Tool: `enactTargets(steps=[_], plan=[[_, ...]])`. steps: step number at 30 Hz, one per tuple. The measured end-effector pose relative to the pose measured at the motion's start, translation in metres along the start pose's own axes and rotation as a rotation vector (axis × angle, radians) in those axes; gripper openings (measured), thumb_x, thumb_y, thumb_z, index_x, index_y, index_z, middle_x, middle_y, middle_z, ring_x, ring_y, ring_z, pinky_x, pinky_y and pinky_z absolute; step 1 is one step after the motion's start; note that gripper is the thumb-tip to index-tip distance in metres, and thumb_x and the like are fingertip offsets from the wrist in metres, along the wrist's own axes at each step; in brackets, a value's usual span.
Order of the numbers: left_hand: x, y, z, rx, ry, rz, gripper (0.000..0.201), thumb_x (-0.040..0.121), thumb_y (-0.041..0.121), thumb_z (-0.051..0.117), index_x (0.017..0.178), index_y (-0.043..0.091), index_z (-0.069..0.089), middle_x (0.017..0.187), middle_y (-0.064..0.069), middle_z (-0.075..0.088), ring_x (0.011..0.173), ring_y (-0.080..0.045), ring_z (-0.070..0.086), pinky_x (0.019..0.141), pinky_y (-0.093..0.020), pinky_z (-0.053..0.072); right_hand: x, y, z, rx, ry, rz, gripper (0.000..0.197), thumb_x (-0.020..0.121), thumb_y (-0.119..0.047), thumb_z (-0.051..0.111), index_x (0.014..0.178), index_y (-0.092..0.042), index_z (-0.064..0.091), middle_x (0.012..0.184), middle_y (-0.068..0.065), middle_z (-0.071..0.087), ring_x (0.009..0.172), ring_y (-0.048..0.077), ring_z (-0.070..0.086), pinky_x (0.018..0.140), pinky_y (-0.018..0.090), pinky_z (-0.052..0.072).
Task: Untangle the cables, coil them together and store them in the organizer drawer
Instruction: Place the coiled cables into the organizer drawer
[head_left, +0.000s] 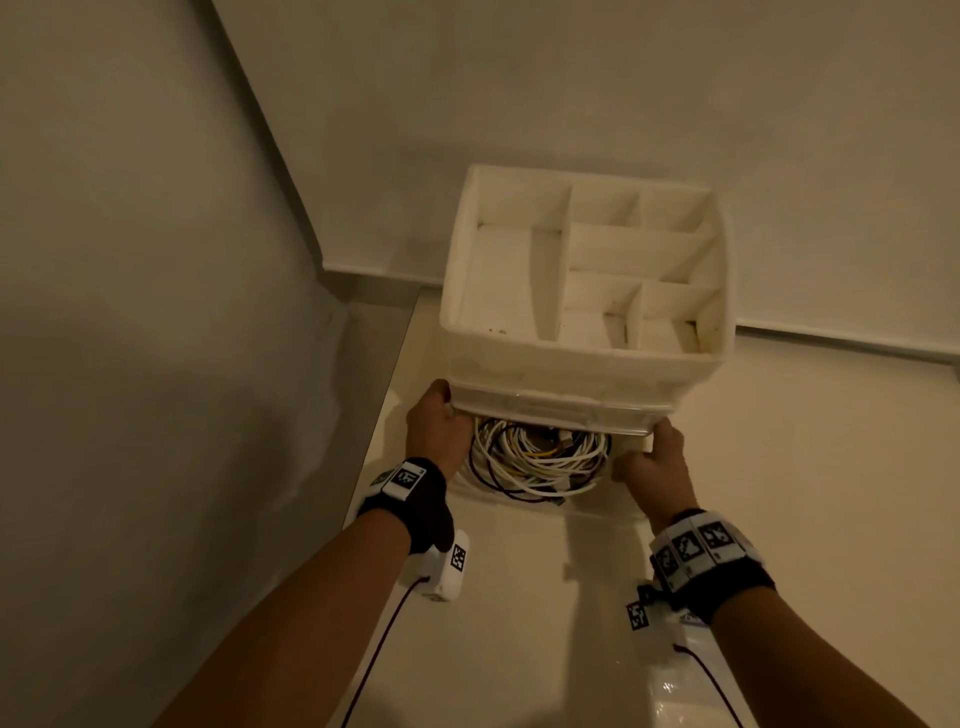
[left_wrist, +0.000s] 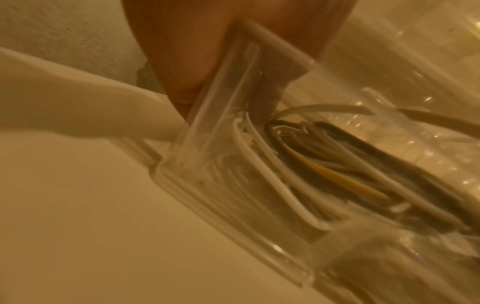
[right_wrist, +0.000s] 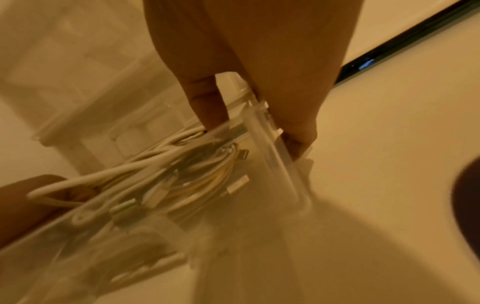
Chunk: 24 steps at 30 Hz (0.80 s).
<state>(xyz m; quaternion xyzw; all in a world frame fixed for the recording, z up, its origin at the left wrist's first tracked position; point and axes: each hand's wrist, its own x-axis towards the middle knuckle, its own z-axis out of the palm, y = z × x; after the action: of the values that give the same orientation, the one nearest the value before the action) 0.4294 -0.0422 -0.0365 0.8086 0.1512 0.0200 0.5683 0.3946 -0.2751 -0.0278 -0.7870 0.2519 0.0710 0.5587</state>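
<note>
Cables (head_left: 537, 457): coiled bundle (white, black, one yellow) lying inside the clear drawer (head_left: 597, 512), which is pulled partly out.
Left hand (head_left: 435, 422): grips the drawer's wall at 9 o'clock.
Right hand (head_left: 652, 460): pinches the wall at 3 o'clock.
Organizer (head_left: 587, 358): white, at 12 o'clock.

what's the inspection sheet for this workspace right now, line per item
surface: pale glossy top, set in a wall corner
job's things: white organizer, top compartments bare; clear drawer pulled partly out
clutter: nothing seen
grippers: left hand grips the drawer's left wall; right hand grips its right wall
cables: coiled bundle of white, black and yellow leads lying inside the drawer
surroundings: plain walls; dark strip with a blue light, unclear what
</note>
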Motion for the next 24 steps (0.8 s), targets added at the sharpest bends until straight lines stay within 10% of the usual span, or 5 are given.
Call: enactTargets(steps=[5, 14, 20, 24], plan=[[-0.002, 0.0, 0.0, 0.077, 0.043, 0.01, 0.025, 0.088, 0.005, 0.059, 0.111, 0.012, 0.066, 0.103, -0.006, 0.07, 0.083, -0.01, 0.055, 0.066, -0.01, 0.038, -0.008, -0.012, 0.012, 0.045, 0.252, -0.005, 0.052, 0.063, -0.025, 0.045, 0.11, -0.015, 0.063, 0.106, 0.017, 0.067, 0.1, 0.037, 0.06, 0.086, 0.041, 0.046], [-0.017, -0.02, -0.025, -0.196, -0.537, 0.048, 0.088, 0.075, 0.031, 0.08, 0.141, 0.049, 0.026, 0.147, 0.017, 0.039, 0.133, 0.001, 0.039, 0.108, -0.022, 0.033, -0.025, 0.011, -0.024, 0.057, -0.267, -0.077, 0.085, 0.075, 0.005, 0.067, 0.136, -0.046, 0.037, 0.117, -0.005, 0.065, 0.103, 0.018, 0.063, 0.085, 0.039, 0.053], [-0.01, -0.025, -0.012, -0.002, -0.414, 0.116, 0.1, 0.049, 0.047, 0.087, 0.123, 0.062, 0.02, 0.132, 0.025, 0.04, 0.129, -0.009, 0.04, 0.112, -0.035, 0.033, -0.023, 0.012, -0.033, 0.051, -0.392, -0.074, 0.103, 0.065, 0.002, 0.081, 0.137, -0.05, 0.03, 0.122, -0.028, 0.052, 0.116, 0.018, 0.053, 0.082, 0.033, 0.052], [-0.01, -0.032, -0.001, 0.091, -0.249, 0.09, 0.115, 0.043, 0.051, 0.087, 0.139, 0.03, 0.027, 0.136, 0.002, 0.048, 0.127, -0.019, 0.046, 0.109, -0.044, 0.038, -0.02, 0.013, -0.031, 0.02, -0.379, -0.076, 0.106, 0.068, 0.006, 0.08, 0.139, -0.05, 0.025, 0.126, -0.024, 0.051, 0.12, 0.02, 0.05, 0.09, 0.038, 0.05]])
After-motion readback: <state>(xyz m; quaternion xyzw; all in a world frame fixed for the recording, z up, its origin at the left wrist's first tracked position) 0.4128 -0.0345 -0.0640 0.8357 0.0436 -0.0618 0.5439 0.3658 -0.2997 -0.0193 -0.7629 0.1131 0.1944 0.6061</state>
